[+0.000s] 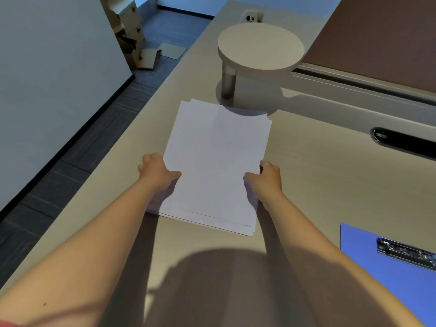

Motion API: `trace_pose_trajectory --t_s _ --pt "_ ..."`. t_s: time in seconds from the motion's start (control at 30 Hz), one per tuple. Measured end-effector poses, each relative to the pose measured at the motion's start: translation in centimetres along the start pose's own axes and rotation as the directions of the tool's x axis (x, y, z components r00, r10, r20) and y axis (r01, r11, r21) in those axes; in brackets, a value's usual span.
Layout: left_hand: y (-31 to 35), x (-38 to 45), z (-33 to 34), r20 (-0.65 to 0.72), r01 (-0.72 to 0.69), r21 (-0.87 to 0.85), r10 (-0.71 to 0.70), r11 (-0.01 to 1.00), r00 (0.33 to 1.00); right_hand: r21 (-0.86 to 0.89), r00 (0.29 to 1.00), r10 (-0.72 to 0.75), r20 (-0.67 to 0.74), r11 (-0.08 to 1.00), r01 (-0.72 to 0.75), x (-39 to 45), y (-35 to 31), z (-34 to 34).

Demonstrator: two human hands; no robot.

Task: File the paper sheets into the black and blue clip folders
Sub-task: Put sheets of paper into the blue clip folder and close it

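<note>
Left hand point(157, 172) and right hand point(266, 179) pinch the uneven paper stack point(217, 161) on the tabletop point(318, 185); loose sheets could slide apart.

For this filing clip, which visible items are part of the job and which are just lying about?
Job: paper stack, held by left hand and right hand; blue clip folder.
Lying about: round stand, small white figure, cardboard boxes on the floor.

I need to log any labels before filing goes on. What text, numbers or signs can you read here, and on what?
None can be read.
Paper stack: top sheet looks blank; only faint marks, no words.
Blue folder: its metal clip shows blurred marks, too small to read.
Small white figure: a drawn face, no text.
</note>
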State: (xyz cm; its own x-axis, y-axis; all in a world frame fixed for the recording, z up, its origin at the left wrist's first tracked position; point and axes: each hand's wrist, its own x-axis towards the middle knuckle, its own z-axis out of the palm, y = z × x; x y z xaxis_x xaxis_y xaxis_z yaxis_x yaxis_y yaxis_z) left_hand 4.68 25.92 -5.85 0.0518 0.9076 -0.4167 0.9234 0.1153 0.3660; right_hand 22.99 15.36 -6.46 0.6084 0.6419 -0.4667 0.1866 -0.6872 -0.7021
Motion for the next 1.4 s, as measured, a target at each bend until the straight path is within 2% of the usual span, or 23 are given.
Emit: trace_pose_trajectory --t_s 0.1,0.2,0.33,0.4,0.53,0.7,0.77,0.87,0.97,1.17,1.4 --pt "0.1 -0.4 -0.5 0.07 0.044 -0.235 -0.028 0.971 0.997 0.036 0.999 -0.049 0.007 0.998 0.049 -0.1 -0.2 0.8" --pt "-0.2 -0.4 -1.7 0.172 0.137 -0.443 -0.067 0.886 0.983 0.104 0.999 -0.029 -0.033 0.994 0.032 0.2 -0.3 0.7" --pt "-1.1 -0.9 -2.7 0.412 0.165 -0.454 0.042 0.876 0.91 0.114 0.997 0.018 -0.069 0.993 -0.01 0.3 -0.5 -0.1" --pt "-1.7 -1.3 -2.8 0.451 0.169 -0.494 0.085 0.853 0.889 0.103 0.994 0.063 -0.088 0.993 -0.054 0.1 -0.5 -0.4" --pt "-3.0 -2.4 -3.0 0.415 0.188 -0.628 0.12 0.755 0.902 0.165 0.994 0.09 -0.059 0.983 -0.08 -0.4 -0.5 -0.3" --pt "-3.6 -4.4 -3.8 0.319 0.139 -0.736 0.158 0.663 0.935 0.461 0.995 0.073 0.068 0.882 -0.096 -2.3 -1.6 -0.6" --pt "-3.6 -5.1 -4.6 0.267 0.094 -0.744 0.166 0.661 0.949 0.496 0.999 0.005 0.037 0.868 -0.023 -3.1 -2.8 -1.2" --pt "-2.8 -6.1 -6.9 0.164 -0.001 -0.691 0.158 0.723 0.974 0.484 0.992 -0.126 -0.019 0.867 0.119 -4.8 -5.2 -2.1" --pt "-1.7 -6.6 -9.3 0.035 -0.063 -0.696 0.122 0.716 0.992 0.471 0.97 -0.239 -0.05 0.851 0.234 -6.4 -7.5 -3.0" --pt "-0.3 -8.4 -12.4 -0.085 -0.147 -0.861 0.146 0.486 0.986 0.544 0.922 -0.386 -0.013 0.771 0.331 -8.6 -9.7 -5.4" --pt "1.1 -9.9 -14.0 -0.172 -0.251 -0.895 0.234 0.369 0.957 0.59 0.897 -0.441 -0.004 0.723 0.358 -10.0 -11.2 -6.6"
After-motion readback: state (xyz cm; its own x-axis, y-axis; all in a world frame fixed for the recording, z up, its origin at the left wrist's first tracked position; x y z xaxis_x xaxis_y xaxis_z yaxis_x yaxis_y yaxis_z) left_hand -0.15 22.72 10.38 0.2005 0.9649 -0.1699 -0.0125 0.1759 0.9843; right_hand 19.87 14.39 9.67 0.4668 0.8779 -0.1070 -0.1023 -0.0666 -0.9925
